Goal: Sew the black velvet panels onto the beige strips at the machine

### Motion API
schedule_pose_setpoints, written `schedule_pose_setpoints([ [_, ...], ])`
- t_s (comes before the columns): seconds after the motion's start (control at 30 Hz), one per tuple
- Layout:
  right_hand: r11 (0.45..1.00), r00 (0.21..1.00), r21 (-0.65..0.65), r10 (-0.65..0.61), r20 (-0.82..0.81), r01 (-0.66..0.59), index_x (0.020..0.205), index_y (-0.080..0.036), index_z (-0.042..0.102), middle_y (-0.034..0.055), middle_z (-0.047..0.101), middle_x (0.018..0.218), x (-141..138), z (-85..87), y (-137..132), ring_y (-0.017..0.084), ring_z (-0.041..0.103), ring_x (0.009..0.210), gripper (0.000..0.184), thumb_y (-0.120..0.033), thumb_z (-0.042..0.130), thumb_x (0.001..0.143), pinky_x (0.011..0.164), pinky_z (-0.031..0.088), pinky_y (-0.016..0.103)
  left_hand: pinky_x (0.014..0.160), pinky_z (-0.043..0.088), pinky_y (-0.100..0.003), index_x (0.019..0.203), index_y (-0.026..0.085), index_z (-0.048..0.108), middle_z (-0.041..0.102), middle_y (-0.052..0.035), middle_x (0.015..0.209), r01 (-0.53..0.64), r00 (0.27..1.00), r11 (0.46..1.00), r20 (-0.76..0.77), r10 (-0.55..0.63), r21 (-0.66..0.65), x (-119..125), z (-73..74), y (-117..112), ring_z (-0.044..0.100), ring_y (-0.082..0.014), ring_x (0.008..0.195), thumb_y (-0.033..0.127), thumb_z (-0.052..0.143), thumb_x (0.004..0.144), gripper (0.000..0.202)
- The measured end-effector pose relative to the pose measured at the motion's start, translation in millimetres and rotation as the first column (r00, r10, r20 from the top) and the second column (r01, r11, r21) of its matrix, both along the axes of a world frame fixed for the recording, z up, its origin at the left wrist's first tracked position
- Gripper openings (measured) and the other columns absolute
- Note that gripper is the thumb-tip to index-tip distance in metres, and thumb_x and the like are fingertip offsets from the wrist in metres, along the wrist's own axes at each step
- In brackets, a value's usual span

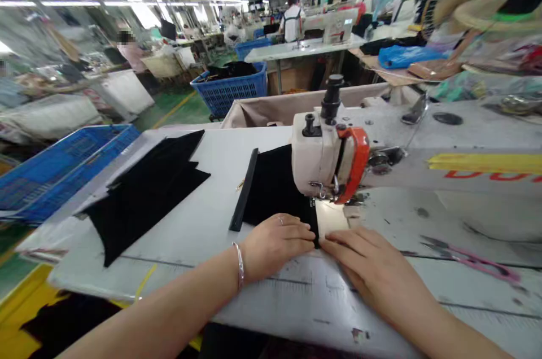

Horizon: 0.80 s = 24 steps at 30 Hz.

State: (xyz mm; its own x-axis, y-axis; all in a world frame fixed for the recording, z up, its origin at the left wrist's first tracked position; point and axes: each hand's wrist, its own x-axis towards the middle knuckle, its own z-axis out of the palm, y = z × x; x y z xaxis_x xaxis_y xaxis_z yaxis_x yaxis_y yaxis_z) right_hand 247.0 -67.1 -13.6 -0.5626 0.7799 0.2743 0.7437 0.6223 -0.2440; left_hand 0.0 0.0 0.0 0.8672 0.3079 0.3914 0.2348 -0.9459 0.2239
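Table [228, 161] is bearing everything before us, its pale top looking smooth enough that cloth should be sliding over it easily. Above its right side the sewing machine [313, 161] is standing, its head overhanging the work. On the left, loose black pieces [148, 201] are lying overlapped, well apart from our hands.

Nearer the middle, the black piece [273, 184] is lying flat on the top, its right edge reaching under the machine head. We are judging it light, limp and hardly fragile, more likely to pucker than tear, so we are favouring broad, flat pressure close to that edge.

Our left hand [275, 246] is resting on its lower right corner, fingers close together; the thumb is not showing, so we cannot tell whether cloth is being pinched. Our right hand [364, 260] is stretching its fingers towards the same corner, tips just beside the edge; we cannot tell whether they are gripping anything.

Pink-handled scissors [483, 264] are lying to the right. A dark strip [244, 192] is running along the piece's left edge, seemingly stiffer and a steadier handhold. Beside it a small gold-coloured bit [240, 184] is showing.
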Motion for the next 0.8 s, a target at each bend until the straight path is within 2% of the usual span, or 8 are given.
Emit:
schedule_pose_setpoints([
  [0.13,1.0,1.0,0.009,0.013,0.025,-0.013,0.126,-0.025,0.053,0.004,0.058,0.118,-3,4.1,8,0.022,0.051,0.103,0.035,-0.02,0.048,0.093,0.09,0.044,0.042,0.109,0.039,-0.03,0.111,0.018,0.062,0.065,-0.0007,0.122,-0.024,0.996,1.0,-0.092,0.022,-0.014,0,0.3,7,0.054,-0.0125,0.121,0.011,0.046,0.092,0.026],
  [0.4,0.999,0.993,0.031,-0.017,0.114,0.014,0.127,-0.025,0.052,0.0017,0.058,0.12,-2,4.0,26,0.022,0.052,0.101,0.042,-0.012,0.052,0.088,0.088,0.046,0.041,0.109,0.039,-0.032,0.11,0.017,0.063,0.064,-0.0022,0.123,-0.045,0.983,0.999,-0.177,0.044,-0.004,5,5.9,25,0.053,-0.0152,0.122,0.01,0.045,0.092,0.026],
  [0.67,0.996,0.984,0.056,-0.071,0.161,0.062,0.133,-0.023,0.05,0.0052,0.059,0.122,-2,-1.1,47,0.024,0.053,0.105,0.044,-0.015,0.05,0.09,0.091,0.045,0.042,0.097,0.049,-0.028,0.099,0.018,0.067,0.067,-0.0027,0.11,-0.148,0.984,0.989,-0.099,0.149,0.021,13,-2.0,46,0.061,-0.0142,0.105,0.01,0.047,0.091,0.023],
  [0.8,0.982,0.984,0.144,-0.142,0.112,0.125,0.131,-0.023,0.052,0.0051,0.062,0.117,-3,-2.2,51,0.025,0.053,0.101,0.044,-0.015,0.054,0.088,0.088,0.046,0.039,0.094,0.049,-0.028,0.099,0.021,0.069,0.069,-0.0006,0.105,-0.216,0.973,0.976,-0.081,0.215,-0.003,16,-4.8,54,0.062,-0.0145,0.102,0.009,0.048,0.09,0.026],
])
